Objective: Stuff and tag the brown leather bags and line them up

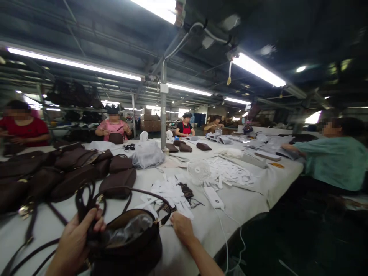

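Note:
A dark brown handbag (132,249) hangs at the near edge of the table, its top open and crumpled clear plastic stuffing (130,229) showing inside. My left hand (79,237) is closed around the bag's bunched strap (86,199) on the left side. A thin handle arches over the opening to a metal ring on the right. Just right of the bag, my right hand (181,227) has its fingers curled in at a black hang tag (165,209) with gold lettering; the fingertips are partly hidden. Under and beyond it lie white paper strips (169,193) and another black tag (186,190) with cords.
Many brown bags (71,168) are piled on the left of the white-covered table (244,205). A clear plastic bag (148,154), a small white fan (199,171) and a power strip (214,197) with trailing cords stand ahead. Several co-workers surround the table; a metal post (163,115) rises from it.

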### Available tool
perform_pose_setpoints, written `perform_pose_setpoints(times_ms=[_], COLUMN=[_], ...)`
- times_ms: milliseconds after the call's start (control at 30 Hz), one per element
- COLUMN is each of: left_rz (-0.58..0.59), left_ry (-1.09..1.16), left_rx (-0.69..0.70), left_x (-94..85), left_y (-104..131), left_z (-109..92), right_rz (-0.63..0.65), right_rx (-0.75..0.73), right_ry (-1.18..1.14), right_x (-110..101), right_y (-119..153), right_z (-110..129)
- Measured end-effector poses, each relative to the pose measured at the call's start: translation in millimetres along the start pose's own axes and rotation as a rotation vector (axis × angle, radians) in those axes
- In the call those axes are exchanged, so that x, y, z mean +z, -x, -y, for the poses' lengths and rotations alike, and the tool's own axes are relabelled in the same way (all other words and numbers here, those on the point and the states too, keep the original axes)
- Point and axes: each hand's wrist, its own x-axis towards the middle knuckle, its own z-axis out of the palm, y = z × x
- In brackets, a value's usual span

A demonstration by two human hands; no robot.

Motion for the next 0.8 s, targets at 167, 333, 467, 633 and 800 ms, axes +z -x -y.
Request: perform_pose_setpoints(times_ms=[167,333,467,633,800], left_rz=[0.044,0.038,0.054,0.062,0.053], left_ry=[-0.011,-0.01,-0.005,-0.018,-0.048], left_rx=[0.063,0.077,0.065,0.083,0.12], left_x=[5.0,7.7,8.1,6.4,8.0], left_y=[3.2,4.1,3.9,-0.8,-1.0], left_z=[-0.4,-0.2,-0.3,2.0,9.0], right_rz=[0.03,-0.032,-0.03,-0.017,-0.049], right_rx=[-0.036,-0.115,-0.074,0.017,0.076], right_ry=[0.024,0.014,-0.051,-0.2,-0.921], right_x=[0.0,-17.4,-19.2,-22.9,-77.8], right_y=[-4.2,-11.3,-16.7,-22.7,-8.3], right_z=[-4.8,-3.8,-5.6,-11.5,3.3])
